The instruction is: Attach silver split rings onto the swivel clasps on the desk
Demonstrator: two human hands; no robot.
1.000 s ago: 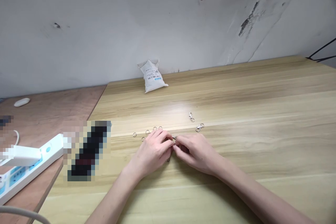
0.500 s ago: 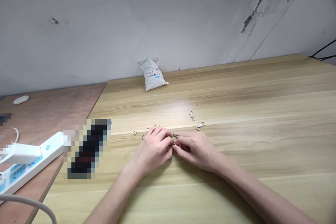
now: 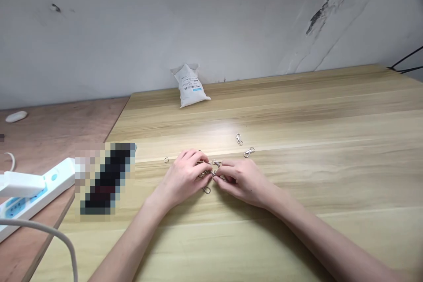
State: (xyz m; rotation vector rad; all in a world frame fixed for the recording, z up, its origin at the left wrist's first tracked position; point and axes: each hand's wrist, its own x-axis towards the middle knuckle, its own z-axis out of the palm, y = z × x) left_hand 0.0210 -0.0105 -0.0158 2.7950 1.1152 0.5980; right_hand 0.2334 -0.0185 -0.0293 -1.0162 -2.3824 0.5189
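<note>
My left hand [image 3: 188,178] curls over several small metal clasps and rings on the table, its thumb and fingertips drawn in. What it pinches is mostly hidden. Opposite it, the closed fingertips of my right hand [image 3: 240,180] pinch a small silver swivel clasp [image 3: 214,173], almost touching the left thumb. Another swivel clasp [image 3: 217,163] lies just behind the fingertips. Under the left thumb a metal loop [image 3: 206,190] shows. A split ring [image 3: 166,160] lies to the left. Beyond my right hand are two more swivel clasps, one farther [image 3: 239,139] and one nearer [image 3: 249,152].
A white labelled packet [image 3: 191,88] sits at the back near the wall. On the left, a pixelated dark object [image 3: 107,178] lies on the table. A white power strip [image 3: 59,178] and a grey cable [image 3: 49,229] are on the brown surface beside it.
The view has shifted slightly, so everything sits a little higher and further left. More metal clasps and a loop now show around my left thumb. Both hands stay close together.
</note>
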